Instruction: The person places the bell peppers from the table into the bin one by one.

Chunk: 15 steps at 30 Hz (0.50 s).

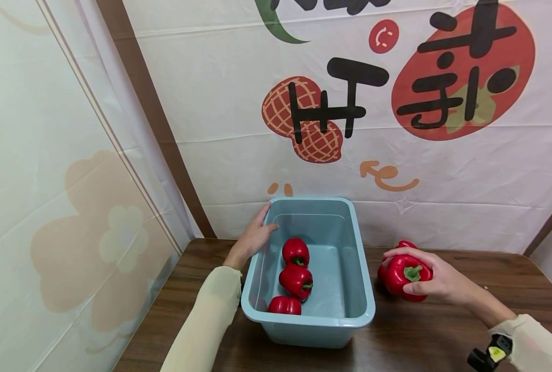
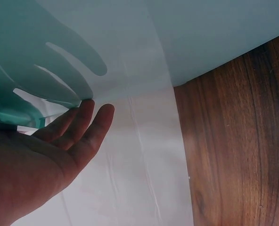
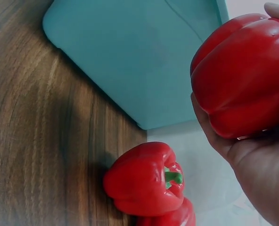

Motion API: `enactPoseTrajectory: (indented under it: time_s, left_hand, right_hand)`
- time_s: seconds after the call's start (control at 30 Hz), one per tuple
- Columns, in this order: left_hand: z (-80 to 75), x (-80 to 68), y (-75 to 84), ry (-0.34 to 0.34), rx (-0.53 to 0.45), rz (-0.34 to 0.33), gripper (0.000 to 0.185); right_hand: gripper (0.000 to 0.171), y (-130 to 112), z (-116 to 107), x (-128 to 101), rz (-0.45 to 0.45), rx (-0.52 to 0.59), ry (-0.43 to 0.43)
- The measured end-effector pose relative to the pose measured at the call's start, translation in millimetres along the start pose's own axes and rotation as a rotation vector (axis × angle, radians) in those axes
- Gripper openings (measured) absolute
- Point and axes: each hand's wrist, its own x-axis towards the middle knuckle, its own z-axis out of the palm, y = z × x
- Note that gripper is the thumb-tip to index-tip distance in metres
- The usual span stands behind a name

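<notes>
A light blue plastic tub [image 1: 308, 321] sits on the table with several red bell peppers inside, along its left side; one bell pepper [image 1: 295, 281] lies in the middle of that row. My left hand [image 1: 255, 236] holds the tub's left rim near the far corner, thumb inside and fingers outside. The left wrist view shows those fingers [image 2: 78, 125] against the outer wall. To the right of the tub, my right hand [image 1: 443, 276] grips a red bell pepper [image 3: 248, 75], green stem facing the head camera. Two more bell peppers [image 3: 142, 179] lie just beyond it, partly hidden in the head view.
The dark wooden table [image 1: 471, 310] runs back to a printed white cloth [image 1: 229, 155] hanging behind the tub. Another cloth [image 1: 71, 206] with a flower print hangs along the left side. The tub's far end stands close to the back cloth.
</notes>
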Motion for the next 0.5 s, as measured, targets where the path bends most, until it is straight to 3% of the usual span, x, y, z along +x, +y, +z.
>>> enactPoseTrajectory:
  time_s: [0.33,0.5]
  left_hand:
    - [0.5,1.1,-0.5,0.007,-0.009,-0.009,0.068]
    - [-0.2,1.3,-1.3,0.004,0.007,-0.007,0.069]
  right_hand:
    - [0.062,-4.5,-3.4,6.6,-0.010,0.046,-0.018]
    - [0.062,-6.8,-4.5,10.7,0.007,0.018,-0.004]
